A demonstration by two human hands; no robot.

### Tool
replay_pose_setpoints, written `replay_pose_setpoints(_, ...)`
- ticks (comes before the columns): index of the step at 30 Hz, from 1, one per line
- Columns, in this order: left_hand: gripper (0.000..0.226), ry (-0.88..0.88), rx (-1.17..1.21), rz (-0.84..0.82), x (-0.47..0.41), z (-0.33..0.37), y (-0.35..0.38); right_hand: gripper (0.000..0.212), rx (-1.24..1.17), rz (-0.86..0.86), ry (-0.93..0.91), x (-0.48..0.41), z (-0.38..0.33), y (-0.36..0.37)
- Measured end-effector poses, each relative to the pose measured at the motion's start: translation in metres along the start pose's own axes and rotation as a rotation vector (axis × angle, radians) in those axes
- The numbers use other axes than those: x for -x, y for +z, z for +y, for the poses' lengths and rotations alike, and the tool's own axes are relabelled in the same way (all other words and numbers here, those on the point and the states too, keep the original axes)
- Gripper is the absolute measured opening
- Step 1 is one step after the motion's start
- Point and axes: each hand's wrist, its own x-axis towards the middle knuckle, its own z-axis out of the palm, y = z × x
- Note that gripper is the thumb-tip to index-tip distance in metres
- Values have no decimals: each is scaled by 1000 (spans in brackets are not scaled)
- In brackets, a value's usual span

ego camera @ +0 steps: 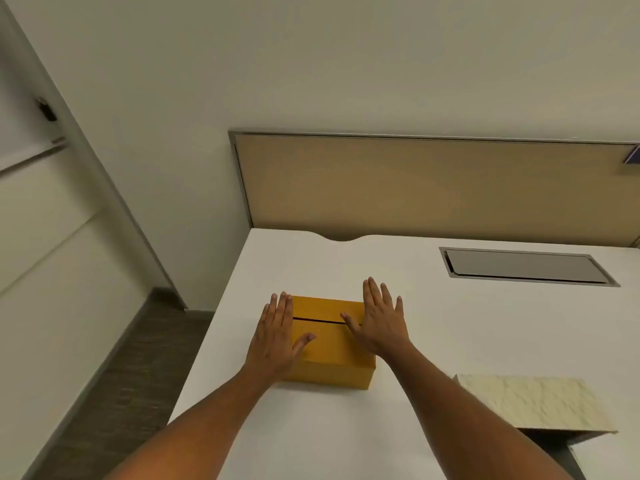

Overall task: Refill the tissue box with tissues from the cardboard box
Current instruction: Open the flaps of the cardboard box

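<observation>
Here, item one: a small mustard-yellow rectangular cardboard box, closed, its two top flaps meeting at a dark seam that runs across the lid. It sits on the white desk top, toward the desk's left edge and near its front. It is the landmark for the rest.

Item two: the left hand, spread flat with fingers straight, lying over the left end of the box, thumb resting on the near flap. It grips nothing.

Item three: the right hand, likewise open and flat, over the right end of the box, thumb pointing in along the seam. It also closes on nothing; whether the palm presses down or merely hovers cannot be told.

Item four: a pale cream, marble-patterned flat-topped box, to the right of the cardboard box and nearer the viewer, well apart from it. This is probably the tissue box, though no opening shows from here.

Item five: a grey recessed cable hatch, beyond and to the right of the cardboard box.

Handling notes, as a judgement: the cardboard looks stiff at the corners but yielding on the flaps, dry and easy to hold, and likely light if it contains only tissues. The seam is the place to work the fingertips in; the short ends suit steadying or lifting. The tissues inside would be soft and easily crushed.
</observation>
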Motion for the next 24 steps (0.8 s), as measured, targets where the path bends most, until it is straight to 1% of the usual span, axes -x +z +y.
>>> replay_pose_setpoints(6,100,-18,0,1,4,0,8,93,23,-47,-16,4,1,9)
replay_pose_setpoints(8,101,-22,22,-3,3,0,6,98,21,-65,-51,8,0,11)
replay_pose_setpoints(10,103,-40,42,1,2,0,5,105,5,-43,-106,10,-2,12)
replay_pose_setpoints(11,105,-47,55,-1,1,0,4,105,-10,-24,-133,12,-3,13)
replay_pose_setpoints(12,106,-52,70,0,0,0,3,98,-26,-4,-163,14,-4,14)
replay_pose_setpoints(14,108,-66,94,0,-3,-1,1,78,-48,16,-211,17,-5,17)
replay_pose_setpoints(17,109,-68,143,-9,-7,-1,-6,62,-45,13,-255,22,-5,21)
replay_pose_setpoints(20,110,-62,197,-25,-13,-2,-15,41,-77,76,-279,28,-5,24)
replay_pose_setpoints(24,90,-104,280,-28,-24,4,-32,22,-108,204,-338,34,-4,22)
